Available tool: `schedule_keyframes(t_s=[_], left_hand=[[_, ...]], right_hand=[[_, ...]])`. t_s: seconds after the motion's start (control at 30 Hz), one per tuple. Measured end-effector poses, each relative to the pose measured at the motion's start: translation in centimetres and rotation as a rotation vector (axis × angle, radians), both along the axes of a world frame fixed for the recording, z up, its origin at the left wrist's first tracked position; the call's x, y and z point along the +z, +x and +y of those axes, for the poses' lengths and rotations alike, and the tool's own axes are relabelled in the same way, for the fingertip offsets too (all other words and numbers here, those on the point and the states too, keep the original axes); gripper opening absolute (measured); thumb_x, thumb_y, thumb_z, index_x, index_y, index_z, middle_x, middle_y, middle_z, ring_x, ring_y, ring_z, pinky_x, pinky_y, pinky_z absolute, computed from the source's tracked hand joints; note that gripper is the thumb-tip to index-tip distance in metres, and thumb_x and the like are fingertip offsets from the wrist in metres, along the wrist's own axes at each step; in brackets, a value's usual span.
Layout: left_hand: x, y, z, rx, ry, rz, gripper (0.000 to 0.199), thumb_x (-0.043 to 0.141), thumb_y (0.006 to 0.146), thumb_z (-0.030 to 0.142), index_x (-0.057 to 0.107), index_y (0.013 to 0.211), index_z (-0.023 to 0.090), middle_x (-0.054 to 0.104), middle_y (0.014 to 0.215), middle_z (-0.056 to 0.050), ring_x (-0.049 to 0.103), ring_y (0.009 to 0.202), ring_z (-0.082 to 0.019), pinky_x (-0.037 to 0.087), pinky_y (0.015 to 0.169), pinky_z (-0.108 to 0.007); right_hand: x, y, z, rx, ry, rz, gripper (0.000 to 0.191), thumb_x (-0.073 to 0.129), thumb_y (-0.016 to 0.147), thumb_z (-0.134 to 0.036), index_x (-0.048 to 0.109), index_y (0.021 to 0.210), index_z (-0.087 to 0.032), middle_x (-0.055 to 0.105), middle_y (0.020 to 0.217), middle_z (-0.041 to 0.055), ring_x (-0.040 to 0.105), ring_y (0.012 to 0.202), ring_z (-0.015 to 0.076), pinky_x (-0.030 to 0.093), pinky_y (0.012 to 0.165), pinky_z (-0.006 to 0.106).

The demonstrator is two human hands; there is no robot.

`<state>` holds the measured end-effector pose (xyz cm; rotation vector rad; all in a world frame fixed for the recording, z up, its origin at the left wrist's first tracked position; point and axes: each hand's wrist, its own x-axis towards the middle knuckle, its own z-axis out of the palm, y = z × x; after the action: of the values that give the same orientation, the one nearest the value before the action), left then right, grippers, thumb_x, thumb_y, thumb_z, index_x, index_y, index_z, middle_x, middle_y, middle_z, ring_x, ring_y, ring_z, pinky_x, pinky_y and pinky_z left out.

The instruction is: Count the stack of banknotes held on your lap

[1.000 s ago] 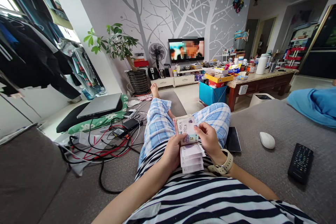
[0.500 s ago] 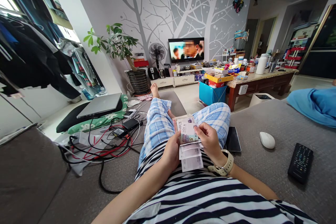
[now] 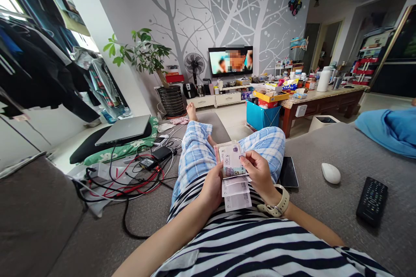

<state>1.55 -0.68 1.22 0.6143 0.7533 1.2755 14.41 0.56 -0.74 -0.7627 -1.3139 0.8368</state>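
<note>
Where behind R hand point(image 3: 260, 174), banknotes point(image 3: 230, 157) unseen.

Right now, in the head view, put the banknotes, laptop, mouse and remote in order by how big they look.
1. Banknotes, counting the fanned ones.
2. Laptop and remote: too alike to rank, and the remote lies nearer the camera.
3. Mouse, clearly smallest.

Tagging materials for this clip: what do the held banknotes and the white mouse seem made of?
Banknotes: probably matte paper, judging by thin, printed, overlapping sheets without shine.
Mouse: likely smooth hard plastic, judging by its evenly rounded shell; satin or glossy, I can't tell.
</note>
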Motion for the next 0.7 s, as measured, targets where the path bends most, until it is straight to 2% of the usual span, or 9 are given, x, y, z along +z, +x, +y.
schedule_keyframes(t_s=[0.23,0.53,0.7], left_hand=[[0.31,0.12,-0.19,0.047,-0.022,0.042,0.021,0.056,0.083,0.020,0.070,0.096,0.013,0.076,0.096,-0.010,0.070,0.098,-0.028,0.055,0.086,-0.037],[0.47,0.12,-0.33,0.028,-0.008,0.033,0.019,0.059,0.081,0.020,0.071,0.093,0.012,0.076,0.094,-0.011,0.071,0.095,-0.028,0.055,0.084,-0.035],[0.10,-0.04,-0.15,-0.009,0.004,0.037,0.018,0.057,0.082,0.020,0.071,0.092,0.014,0.077,0.089,-0.008,0.071,0.093,-0.027,0.055,0.085,-0.035]], right_hand=[[-0.13,0.12,-0.09,0.008,0.001,-0.012,0.029,0.054,0.089,-0.042,0.055,0.071,-0.020,0.048,0.061,-0.0028,0.040,0.055,0.0123,0.032,0.051,0.025],[0.11,0.10,-0.35,0.005,0.011,-0.021,0.030,0.052,0.090,-0.042,0.055,0.071,-0.020,0.046,0.060,-0.0034,0.038,0.054,0.0120,0.031,0.051,0.026],[0.06,0.15,-0.44,0.041,0.029,-0.007,0.030,0.053,0.091,-0.042,0.055,0.072,-0.020,0.043,0.057,-0.0043,0.037,0.052,0.0113,0.030,0.049,0.025]])
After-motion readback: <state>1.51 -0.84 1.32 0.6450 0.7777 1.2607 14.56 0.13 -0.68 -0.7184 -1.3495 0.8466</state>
